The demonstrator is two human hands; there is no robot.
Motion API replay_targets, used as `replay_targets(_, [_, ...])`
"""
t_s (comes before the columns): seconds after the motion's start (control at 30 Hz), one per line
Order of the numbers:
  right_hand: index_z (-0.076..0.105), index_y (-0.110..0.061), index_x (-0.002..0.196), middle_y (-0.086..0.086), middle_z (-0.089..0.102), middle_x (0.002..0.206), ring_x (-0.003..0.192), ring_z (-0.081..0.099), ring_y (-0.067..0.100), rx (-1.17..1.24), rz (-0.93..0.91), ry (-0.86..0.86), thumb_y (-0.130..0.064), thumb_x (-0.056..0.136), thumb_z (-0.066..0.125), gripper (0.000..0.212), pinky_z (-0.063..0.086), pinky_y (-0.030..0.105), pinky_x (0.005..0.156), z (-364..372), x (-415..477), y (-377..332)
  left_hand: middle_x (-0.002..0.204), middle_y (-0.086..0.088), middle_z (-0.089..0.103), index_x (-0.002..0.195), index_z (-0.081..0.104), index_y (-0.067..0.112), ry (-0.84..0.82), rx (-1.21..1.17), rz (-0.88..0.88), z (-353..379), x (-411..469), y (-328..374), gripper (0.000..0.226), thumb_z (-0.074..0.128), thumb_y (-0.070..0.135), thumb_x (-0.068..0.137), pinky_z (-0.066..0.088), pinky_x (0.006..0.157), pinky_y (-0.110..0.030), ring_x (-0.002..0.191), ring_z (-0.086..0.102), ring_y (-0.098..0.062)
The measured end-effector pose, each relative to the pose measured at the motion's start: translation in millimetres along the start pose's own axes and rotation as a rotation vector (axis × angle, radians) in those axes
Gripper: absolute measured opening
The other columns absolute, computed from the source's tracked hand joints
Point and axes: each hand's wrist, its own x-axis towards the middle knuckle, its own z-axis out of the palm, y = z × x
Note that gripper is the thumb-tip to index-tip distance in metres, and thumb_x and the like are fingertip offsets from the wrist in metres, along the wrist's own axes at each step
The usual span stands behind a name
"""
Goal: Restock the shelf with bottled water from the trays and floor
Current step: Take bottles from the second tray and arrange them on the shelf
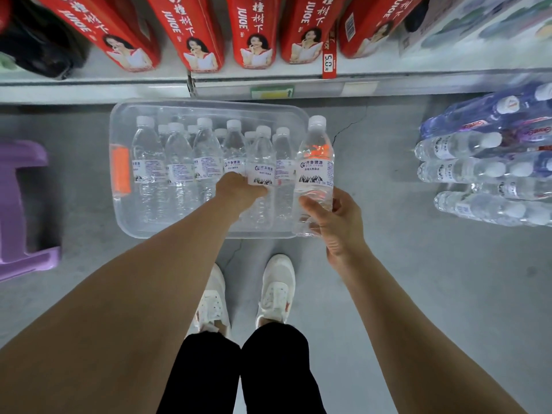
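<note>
- The right hand (337,222) grips the lifted water bottle (315,171) round its lower half. The bottle is upright, cap toward twelve o'clock, just outside the three o'clock wall of the clear plastic tray (119,130).
- The left hand (239,189) reaches into the tray, fingers curled round the tray bottle (261,162) at its label. This bottle stands upright in the near row among the others.
- The tray rests on the floor, directly at twelve o'clock from the person's shoes.
- The shelf (268,82) lies at twelve o'clock from both hands, just beyond the tray's far rim. Red juice cartons (254,31) stand on the shelf level in view.
- The move likely turns on this: both bottles have their long axes vertical and must travel up and away toward twelve o'clock, and the right hand's bottle is free of the tray.
- Shrink-wrapped water packs (478,168) lie on their sides at three o'clock, nearer the right hand.
</note>
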Motion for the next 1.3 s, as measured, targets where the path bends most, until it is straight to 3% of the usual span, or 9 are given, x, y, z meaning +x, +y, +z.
replay_targets(0.07, [0.076, -0.019, 0.096, 0.003, 0.076, 0.084, 0.072, 0.069, 0.018, 0.018, 0.010, 0.004, -0.003, 0.085, 0.076, 0.019, 0.052, 0.025, 0.058, 1.1, -9.0, -4.4, 0.085, -0.006, 0.065, 0.091, 0.069, 0.002, 0.017, 0.063, 0.009, -9.2, -6.9, -4.3, 0.030, 0.073, 0.031, 0.086, 0.050, 0.064, -0.028, 0.088, 0.063, -0.026])
replay_targets(0.17, [0.076, -0.018, 0.096, 0.007, 0.075, 0.084, 0.073, 0.065, 0.022, 0.040, 0.023, 0.008, -0.003, 0.086, 0.075, 0.018, 0.051, 0.029, 0.060, 2.4, -22.1, -8.9, 0.132, -0.012, 0.059, 0.127, 0.059, 0.001, -0.003, -0.001, 0.003, -13.0, -19.5, -16.0, 0.061, 0.076, 0.043, 0.085, 0.046, 0.101, -0.036, 0.121, 0.056, -0.032])
replay_targets(0.3, [0.074, -0.013, 0.107, 0.012, 0.076, 0.092, 0.076, 0.067, 0.026, 0.057, 0.025, 0.009, -0.006, 0.086, 0.077, 0.023, 0.051, 0.025, 0.056, 3.4, -21.0, -7.1, 0.144, -0.008, 0.050, 0.140, 0.046, 0.015, 0.019, -0.156, 0.035, 2.1, -16.2, -15.3, 0.078, 0.075, 0.056, 0.080, 0.042, 0.105, -0.036, 0.130, 0.050, -0.029])
replay_targets(0.47, [0.074, -0.008, 0.109, 0.006, 0.072, 0.083, 0.070, 0.064, 0.020, 0.043, -0.002, 0.009, -0.007, 0.086, 0.077, 0.023, 0.049, 0.025, 0.055, 3.9, -5.2, 12.5, 0.133, -0.010, 0.052, 0.134, 0.043, 0.015, 0.130, -0.141, 0.039, 31.7, 3.2, -15.9, 0.094, 0.082, 0.064, 0.064, 0.048, 0.101, -0.043, 0.122, 0.054, -0.031])
replay_targets(0.6, [0.074, -0.014, 0.112, 0.009, 0.076, 0.095, 0.081, 0.070, 0.024, 0.042, 0.036, 0.020, -0.025, 0.075, 0.079, 0.039, 0.054, 0.033, 0.065, -0.8, -6.9, 31.8, 0.117, 0.001, 0.064, 0.126, 0.052, 0.015, 0.095, -0.140, 0.073, 26.2, 16.2, -25.1, 0.086, 0.086, 0.060, 0.062, 0.056, 0.083, -0.034, 0.098, 0.064, -0.020])
replay_targets(0.77, [0.073, -0.008, 0.112, 0.013, 0.074, 0.095, 0.081, 0.068, 0.027, 0.118, 0.077, 0.029, -0.023, 0.072, 0.079, 0.043, 0.053, 0.035, 0.067, 2.1, -30.5, 28.2, 0.105, -0.004, 0.070, 0.116, 0.066, 0.013, -0.029, -0.092, 0.067, 5.4, 3.6, -28.6, 0.067, 0.081, 0.059, 0.070, 0.052, 0.072, -0.029, 0.089, 0.066, -0.022])
replay_targets(0.87, [0.072, -0.006, 0.113, 0.017, 0.074, 0.098, 0.081, 0.069, 0.027, 0.137, 0.088, 0.001, -0.022, 0.072, 0.080, 0.044, 0.056, 0.035, 0.066, 7.2, -48.5, 13.5, 0.092, -0.003, 0.068, 0.103, 0.068, 0.012, -0.118, -0.225, 0.005, -10.1, -22.5, -32.8, 0.048, 0.078, 0.052, 0.078, 0.048, 0.064, -0.027, 0.080, 0.063, -0.019])
replay_targets(1.0, [0.071, -0.007, 0.117, 0.020, 0.074, 0.108, 0.088, 0.070, 0.033, 0.128, 0.106, -0.030, -0.010, 0.083, 0.080, 0.036, 0.056, 0.043, 0.074, 16.4, -74.8, -14.2, 0.097, -0.007, 0.076, 0.110, 0.068, 0.011, -0.290, -0.526, -0.170, -42.9, -71.7, -54.4, 0.053, 0.082, 0.049, 0.075, 0.057, 0.090, -0.041, 0.090, 0.073, -0.025])
replay_targets(1.3, [0.071, -0.008, 0.112, 0.015, 0.075, 0.108, 0.106, 0.070, 0.040, 0.077, 0.080, -0.105, -0.013, 0.076, 0.085, 0.039, 0.054, 0.066, 0.090, 43.2, -174.0, -118.5, 0.107, -0.012, 0.070, 0.119, 0.065, 0.007, -0.334, -1.081, -0.090, -135.7, -228.7, -73.1, 0.043, 0.074, 0.024, 0.080, 0.059, 0.076, -0.039, 0.085, 0.072, -0.025])
